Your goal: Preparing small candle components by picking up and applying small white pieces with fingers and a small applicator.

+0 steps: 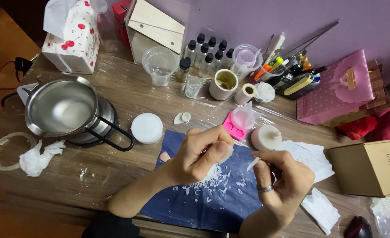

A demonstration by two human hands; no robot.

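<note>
Head view, looking down on a wooden table wrapped in clear film.

Left hand curled tight around a small white wax piece, pinched between thumb and fingertips above a dark blue sheet. Right hand just beside it, closed around a thin white-tipped tool, tip pointed at the wax piece and nearly touching it. Silver ring on one finger of that hand.

White wax shavings scattered over the blue sheet directly under both hands. Small pink lump at the sheet's left edge, beside the left wrist.

Just beyond the hands: round pale pink candle, pink silicone mould with a translucent cup on it, flat white round lid. Further left, a steel melting pot with black wire handle, holding a pale disc of wax; crumpled white tissue and a roll of clear tape near it.

Along the back: cluster of small black-capped bottles, clear plastic cup, white cylindrical cup, container of pens and tools, cherry-printed tissue box. At right, pink gift bag, brown cardboard box, white paper scraps beside the right hand.
</note>
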